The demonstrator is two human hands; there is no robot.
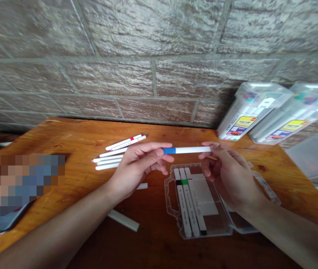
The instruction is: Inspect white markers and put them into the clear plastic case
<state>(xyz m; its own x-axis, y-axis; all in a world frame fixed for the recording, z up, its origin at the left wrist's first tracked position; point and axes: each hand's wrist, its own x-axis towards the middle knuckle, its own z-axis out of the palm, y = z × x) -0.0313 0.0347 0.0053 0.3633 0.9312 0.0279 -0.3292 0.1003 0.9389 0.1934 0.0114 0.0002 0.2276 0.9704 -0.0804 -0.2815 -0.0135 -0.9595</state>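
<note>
A white marker [189, 150] with a blue band lies level in the air between my two hands. My left hand [140, 160] pinches its blue end between thumb and fingers. At the other end, the thumb and fingertips of my right hand [228, 172] close on the white barrel. Below sits a clear plastic case [223, 228], opened out on the table. Three white markers stand side by side in its left half, one with a black band [183, 209] and one with a green band [191, 205]. A white paper slip [206, 194] lies beside them.
Several white markers [110, 155] lie behind my left hand, and another marker [123, 220] rests nearer me. Two upright clear marker boxes [238, 112] lean by the brick wall [136, 78]. A blurred-out device [13, 220] lies at the left of the wooden table [63, 138].
</note>
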